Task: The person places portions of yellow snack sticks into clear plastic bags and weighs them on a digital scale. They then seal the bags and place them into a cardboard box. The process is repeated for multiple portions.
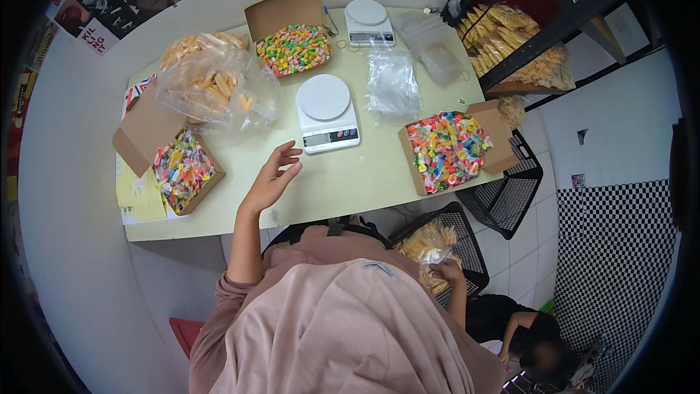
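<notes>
My left hand [273,176] hovers over the table with its fingers apart, holding nothing, just left of a white digital kitchen scale [324,99]. Down at the right, my right hand [447,271] is at a clear plastic bag of snacks [432,251] in a black plastic basket [474,249]; its fingers are partly hidden, so the grip is unclear. A large clear bag of stick-shaped snacks [216,85] lies open at the left. Clear plastic bags [391,86] lie right of the scale.
Cardboard boxes of wrapped candies stand left [183,172] and right [448,153], with colourful small candies [293,50] in another box behind. A second scale [369,22] is at the back. A black basket [506,191] stands on the floor. A co-worker [508,323] is at lower right.
</notes>
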`<state>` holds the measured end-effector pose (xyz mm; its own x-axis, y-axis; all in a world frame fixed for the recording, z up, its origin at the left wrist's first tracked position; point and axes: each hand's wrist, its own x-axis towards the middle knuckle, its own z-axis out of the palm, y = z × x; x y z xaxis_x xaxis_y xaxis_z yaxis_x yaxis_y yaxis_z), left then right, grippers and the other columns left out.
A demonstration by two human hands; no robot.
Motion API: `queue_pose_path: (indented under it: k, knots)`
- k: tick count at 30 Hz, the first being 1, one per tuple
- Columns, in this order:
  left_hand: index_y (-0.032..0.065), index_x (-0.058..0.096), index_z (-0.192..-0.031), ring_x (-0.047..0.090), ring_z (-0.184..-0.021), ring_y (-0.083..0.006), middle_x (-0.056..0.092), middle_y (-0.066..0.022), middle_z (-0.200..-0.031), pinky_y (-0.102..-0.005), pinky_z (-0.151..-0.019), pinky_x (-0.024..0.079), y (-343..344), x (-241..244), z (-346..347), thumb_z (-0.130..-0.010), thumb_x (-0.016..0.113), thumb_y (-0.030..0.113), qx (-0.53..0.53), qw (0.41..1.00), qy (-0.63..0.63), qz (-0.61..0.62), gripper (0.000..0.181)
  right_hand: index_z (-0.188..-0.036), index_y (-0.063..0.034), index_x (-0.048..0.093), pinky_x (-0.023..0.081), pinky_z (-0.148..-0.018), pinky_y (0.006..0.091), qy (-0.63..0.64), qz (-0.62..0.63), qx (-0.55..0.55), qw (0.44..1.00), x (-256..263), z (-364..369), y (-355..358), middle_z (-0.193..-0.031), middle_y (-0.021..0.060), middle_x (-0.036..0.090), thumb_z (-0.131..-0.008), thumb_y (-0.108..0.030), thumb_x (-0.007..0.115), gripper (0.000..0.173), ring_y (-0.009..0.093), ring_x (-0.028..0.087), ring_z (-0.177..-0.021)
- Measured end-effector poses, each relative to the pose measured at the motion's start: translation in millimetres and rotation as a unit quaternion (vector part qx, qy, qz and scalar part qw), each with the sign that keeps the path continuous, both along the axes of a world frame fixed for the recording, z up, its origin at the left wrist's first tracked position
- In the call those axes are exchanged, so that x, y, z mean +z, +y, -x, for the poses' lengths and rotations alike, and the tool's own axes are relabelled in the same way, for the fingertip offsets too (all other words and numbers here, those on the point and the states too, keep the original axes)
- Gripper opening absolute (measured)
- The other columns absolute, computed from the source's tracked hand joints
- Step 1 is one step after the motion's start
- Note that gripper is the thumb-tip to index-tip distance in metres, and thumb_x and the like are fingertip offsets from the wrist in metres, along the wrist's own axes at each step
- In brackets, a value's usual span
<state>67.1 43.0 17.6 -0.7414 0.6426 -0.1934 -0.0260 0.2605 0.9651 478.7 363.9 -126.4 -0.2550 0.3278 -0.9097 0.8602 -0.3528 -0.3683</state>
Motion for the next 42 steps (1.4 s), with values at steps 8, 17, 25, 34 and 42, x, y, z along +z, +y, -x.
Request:
queue_pose_path:
  k: [8, 17, 25, 34, 42]
  knots:
    - [0.0037, 0.034, -0.128, 0.047, -0.109, -0.0199, 0.049, -0.011, -0.119, -0.0317, -0.09, 0.039, -26.7, 7.1, -4.6, -0.089, 0.05, 0.019, 0.052, 0.999, -0.009, -0.006, 0.045, -0.075, -0.0011, 0.064, 0.051, -0.064, 0.034, -0.229, -0.257, 0.427, 0.836, -182.4, -121.1, 47.2, -0.075, 0.014, 0.064, -0.063, -0.018, 0.068, 0.021, 0.026, 0.063, -0.071]
    - [0.0026, 0.033, -0.128, 0.046, -0.109, -0.0209, 0.048, -0.012, -0.12, -0.0321, -0.092, 0.037, -32.6, 4.4, 0.6, -0.089, 0.048, 0.019, 0.066, 0.998, -0.019, 0.002, 0.045, -0.086, 0.0003, 0.063, 0.051, -0.054, 0.0321, 0.007, -0.283, 0.494, 0.822, -179.3, -14.4, 1.4, -0.076, 0.0136, 0.064, -0.079, -0.013, 0.055, 0.017, 0.023, 0.063, -0.064]
    - [0.0017, 0.034, -0.127, 0.047, -0.108, -0.0196, 0.049, -0.0118, -0.119, -0.0307, -0.09, 0.037, -62.8, -0.5, 2.8, -0.088, 0.048, 0.017, 0.152, 0.987, -0.023, -0.042, 0.044, -0.107, -0.0024, 0.055, 0.041, -0.053, 0.0238, 0.394, -0.023, 0.299, 0.869, 147.9, 261.6, -82.2, -0.067, 0.0046, 0.049, -0.084, -0.008, 0.052, 0.024, 0.009, 0.047, -0.056]
    - [0.0012, 0.034, -0.127, 0.047, -0.107, -0.0189, 0.049, -0.0119, -0.117, -0.0315, -0.092, 0.037, -95.6, 7.7, 14.7, -0.087, 0.049, 0.012, 0.215, 0.974, 0.006, -0.073, 0.044, -0.117, 0.0011, 0.046, 0.039, -0.09, 0.0386, 0.227, -0.697, 0.358, 0.578, 71.2, 416.1, -14.6, -0.121, 0.0218, 0.043, -0.073, -0.006, 0.054, 0.045, 0.033, 0.046, -0.108]
    - [0.0025, 0.035, -0.126, 0.047, -0.107, -0.0189, 0.049, -0.0115, -0.117, -0.0314, -0.092, 0.038, -99.4, -3.6, 26.5, -0.087, 0.049, 0.011, 0.233, 0.969, 0.003, -0.086, 0.042, -0.114, 0.0034, 0.044, 0.038, -0.092, 0.0414, 0.186, -0.573, 0.428, 0.673, 43.4, 428.0, 0.8, -0.13, 0.0258, 0.034, -0.074, -0.004, 0.048, 0.041, 0.036, 0.041, -0.115]
